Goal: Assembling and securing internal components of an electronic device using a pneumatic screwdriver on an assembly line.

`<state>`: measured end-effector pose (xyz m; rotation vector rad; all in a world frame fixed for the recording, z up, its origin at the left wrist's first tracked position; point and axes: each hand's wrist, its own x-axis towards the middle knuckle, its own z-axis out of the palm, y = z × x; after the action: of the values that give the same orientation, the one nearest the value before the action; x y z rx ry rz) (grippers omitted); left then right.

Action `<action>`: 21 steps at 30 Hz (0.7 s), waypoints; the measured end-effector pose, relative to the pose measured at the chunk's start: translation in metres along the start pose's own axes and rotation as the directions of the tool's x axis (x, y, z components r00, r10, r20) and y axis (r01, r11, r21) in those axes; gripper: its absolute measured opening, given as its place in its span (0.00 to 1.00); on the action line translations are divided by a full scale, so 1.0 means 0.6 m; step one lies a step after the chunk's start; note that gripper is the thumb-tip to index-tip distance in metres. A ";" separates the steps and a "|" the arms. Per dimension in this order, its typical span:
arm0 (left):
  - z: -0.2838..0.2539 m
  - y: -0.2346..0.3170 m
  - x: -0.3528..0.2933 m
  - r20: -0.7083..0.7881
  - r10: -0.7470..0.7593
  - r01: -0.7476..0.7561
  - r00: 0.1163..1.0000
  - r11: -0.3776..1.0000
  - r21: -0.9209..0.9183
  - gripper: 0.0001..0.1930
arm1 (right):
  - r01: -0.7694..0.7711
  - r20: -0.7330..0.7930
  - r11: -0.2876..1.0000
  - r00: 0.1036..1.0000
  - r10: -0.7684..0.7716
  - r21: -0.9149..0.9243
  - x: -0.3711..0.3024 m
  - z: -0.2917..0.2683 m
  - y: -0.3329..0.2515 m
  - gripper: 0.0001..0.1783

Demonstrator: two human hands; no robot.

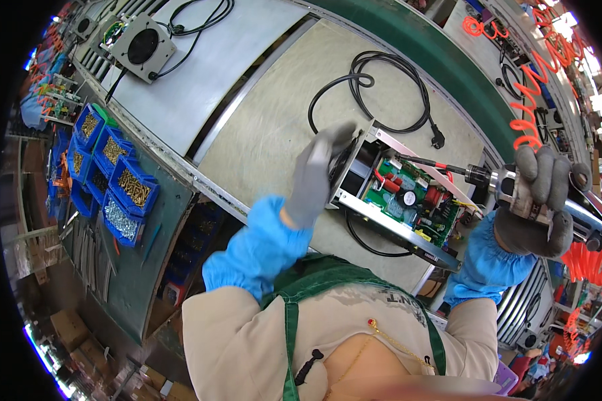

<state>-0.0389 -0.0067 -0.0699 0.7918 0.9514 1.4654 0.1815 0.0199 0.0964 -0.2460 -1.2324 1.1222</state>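
In front of me an open metal-cased electronic unit (368, 206) lies on the bench, its green circuit board (396, 202) showing, with red and black parts. My left hand (318, 170), in a grey glove and blue sleeve cover, grips the unit's left end panel, fingers at its far corner; the thumb is hidden. My right hand (542, 200), in a dark grey glove, is wrapped round a power screwdriver (477, 175) with a coiled orange-red hose. The driver points left, its long thin shank reaching over the board toward the unit's far left corner.
A coiled black power cord (427, 93) lies on the bench beyond the unit. Blue bins (135, 187) of brass-coloured and silver screws stand on a green side table at left. A second unit with a fan (142, 47) sits at the far left. Coiled orange hoses (530, 100) hang at right.
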 end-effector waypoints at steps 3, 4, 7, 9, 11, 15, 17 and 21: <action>-0.039 -0.012 -0.091 0.169 0.258 -0.281 0.951 0.951 0.130 0.30 | -0.014 0.062 0.995 0.998 0.008 0.094 -0.004 -0.004 -0.012 0.29; -0.039 -0.013 -0.100 0.165 0.261 -0.283 0.951 0.949 0.135 0.30 | -0.033 0.102 0.988 0.995 0.018 0.148 -0.006 -0.001 -0.013 0.29; -0.021 -0.006 -0.113 0.214 0.372 -0.425 0.903 0.702 0.571 0.46 | -0.079 0.110 0.984 0.992 0.062 0.158 -0.012 0.025 -0.008 0.28; 0.003 -0.007 -0.112 0.142 0.421 -0.403 0.896 0.637 0.657 0.46 | -0.108 0.143 0.984 0.986 0.087 0.144 -0.016 0.038 -0.007 0.28; 0.015 -0.013 -0.104 0.063 0.529 -0.380 0.846 0.517 0.767 0.47 | -0.143 0.181 0.981 0.976 0.117 0.134 -0.020 0.048 -0.001 0.29; 0.010 -0.005 -0.114 0.060 0.541 -0.358 0.839 0.466 0.809 0.45 | -0.118 0.209 0.989 0.973 0.097 0.090 -0.025 0.072 0.011 0.29; 0.010 -0.004 -0.115 0.070 0.505 -0.334 0.860 0.454 0.826 0.44 | -0.162 0.321 0.981 0.939 0.121 0.104 -0.021 0.070 0.014 0.28; 0.010 0.000 -0.114 0.086 0.531 -0.346 0.843 0.413 0.843 0.43 | -0.215 0.446 0.972 0.882 0.154 0.090 -0.023 0.079 0.028 0.27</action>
<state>-0.0258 -0.0740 -0.0645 1.7572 1.7661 1.5038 0.1341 -0.0015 0.0940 -0.0020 -1.5422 1.4773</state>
